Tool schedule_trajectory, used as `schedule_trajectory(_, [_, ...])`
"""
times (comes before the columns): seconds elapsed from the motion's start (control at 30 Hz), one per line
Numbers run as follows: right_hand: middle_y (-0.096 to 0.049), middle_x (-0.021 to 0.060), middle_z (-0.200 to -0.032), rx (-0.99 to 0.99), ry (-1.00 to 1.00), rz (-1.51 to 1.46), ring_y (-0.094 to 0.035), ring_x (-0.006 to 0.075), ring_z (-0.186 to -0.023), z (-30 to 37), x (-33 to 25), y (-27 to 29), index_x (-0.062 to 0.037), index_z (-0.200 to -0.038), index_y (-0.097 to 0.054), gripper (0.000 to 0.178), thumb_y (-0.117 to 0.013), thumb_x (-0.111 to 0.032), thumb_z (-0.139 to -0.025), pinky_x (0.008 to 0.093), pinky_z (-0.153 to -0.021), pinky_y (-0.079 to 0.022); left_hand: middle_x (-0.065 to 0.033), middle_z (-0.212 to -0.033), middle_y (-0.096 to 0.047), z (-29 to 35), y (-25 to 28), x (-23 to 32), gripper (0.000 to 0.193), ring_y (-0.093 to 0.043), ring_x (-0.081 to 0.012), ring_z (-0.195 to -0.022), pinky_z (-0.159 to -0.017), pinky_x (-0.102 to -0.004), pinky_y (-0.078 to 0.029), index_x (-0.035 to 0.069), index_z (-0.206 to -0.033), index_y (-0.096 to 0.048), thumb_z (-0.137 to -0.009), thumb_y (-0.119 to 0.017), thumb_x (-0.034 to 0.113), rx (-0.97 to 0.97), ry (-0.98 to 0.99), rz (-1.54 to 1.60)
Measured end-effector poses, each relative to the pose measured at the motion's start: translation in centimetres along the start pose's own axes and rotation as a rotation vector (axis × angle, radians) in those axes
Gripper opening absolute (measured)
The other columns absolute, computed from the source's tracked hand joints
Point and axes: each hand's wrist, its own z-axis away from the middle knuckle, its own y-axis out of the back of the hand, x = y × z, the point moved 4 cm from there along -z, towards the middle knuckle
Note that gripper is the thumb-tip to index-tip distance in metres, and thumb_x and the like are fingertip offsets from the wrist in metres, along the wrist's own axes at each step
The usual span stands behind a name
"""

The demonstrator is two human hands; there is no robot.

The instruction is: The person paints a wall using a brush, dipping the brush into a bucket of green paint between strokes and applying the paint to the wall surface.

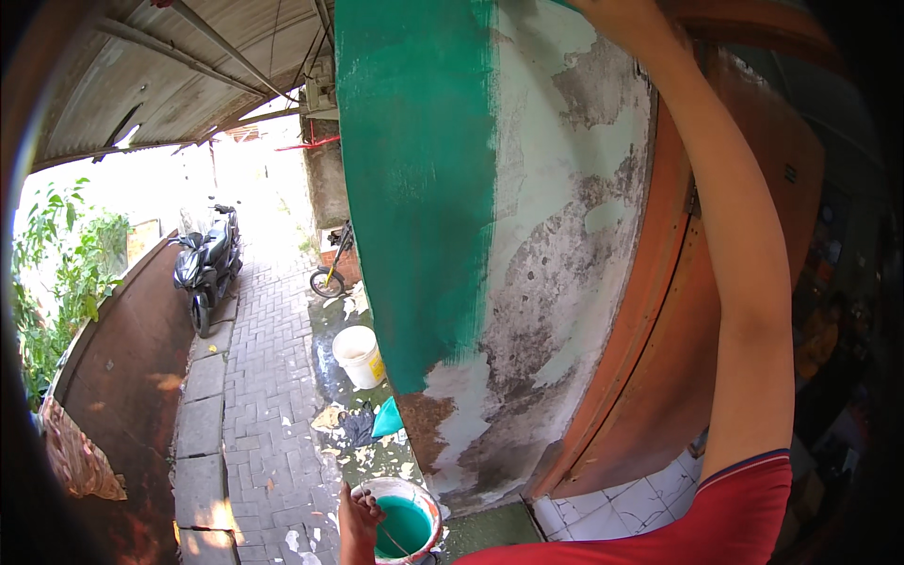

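Observation:
My right arm reaches up to the top edge of the view, where my right hand (621, 21) is partly cut off against the wall. A sliver of green shows at its fingers, too little to name. Low down, my left hand (360, 516) has its fingers curled around the thin wire handle (394, 540) of a bucket of green paint (405, 524). The wall (414, 188) is coated green on its left part. Right of that lies a strip of bare, patchy, stained plaster (556, 282), reaching to the orange door frame (650, 311).
A white bucket (359, 358), a black plastic bag (358, 426) and a teal piece (387, 418) lie by the wall among paint flakes. Farther off, a scooter (202, 259) stands on the paved lane (268, 377) beside a low brown wall (132, 377). White tiles (621, 499) border the doorway.

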Motion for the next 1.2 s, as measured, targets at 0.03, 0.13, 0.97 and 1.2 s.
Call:
schedule_trajectory(0.03, [-0.069,0.0175,-0.093,0.016,0.088,0.051,-0.067,0.0258,-0.084,0.1,-0.2,-0.4,0.0016,-0.1,-0.066,0.023,-0.066,-0.012,-0.082,0.0349,-0.074,-0.05,-0.0019,-0.06,-0.047,-0.1,0.1,-0.1,0.05,-0.041,-0.0152,-0.048,-0.047,-0.0321,-0.032,0.007,-0.088,-0.049,-0.095,-0.04,0.056,0.0,0.006,0.003])
schedule_trajectory(0.13, [-0.069,0.0171,-0.089,-0.014,0.134,0.043,-0.066,0.0279,-0.079,1.6,-0.9,-0.8,0.0021,-0.096,-0.067,0.019,-0.065,-0.011,-0.082,0.0339,-0.071,-0.05,-0.0021,-0.06,-0.046,-0.4,0.4,-0.5,0.05,-0.04,-0.0153,-0.048,-0.047,-0.0321,-0.032,0.007,-0.088,-0.049,-0.095,-0.04,0.056,-0.027,0.016,0.018])
schedule_trajectory(0.97, [-0.061,0.0079,-0.087,-0.807,-0.237,-0.549,-0.063,0.0198,-0.079,27.8,-15.4,-1.0,-0.0135,-0.124,-0.059,0.035,-0.058,-0.025,-0.092,0.0327,-0.068,-0.057,-0.0015,-0.061,-0.045,0.7,0.6,-2.6,0.05,-0.04,-0.0143,-0.048,-0.048,-0.0316,-0.032,0.007,-0.088,-0.049,-0.096,-0.041,0.055,0.077,0.076,-0.052])
schedule_trajectory(1.2, [-0.066,0.0081,-0.101,-0.531,-0.306,-0.36,-0.065,0.022,-0.082,14.1,-3.1,-2.3,-0.0111,-0.115,-0.064,0.025,-0.06,-0.016,-0.091,0.0358,-0.075,-0.053,-0.0016,-0.061,-0.046,1.5,1.3,-3.6,0.05,-0.04,-0.0142,-0.049,-0.048,-0.0314,-0.033,0.007,-0.088,-0.05,-0.094,-0.045,0.056,0.062,0.048,-0.051])
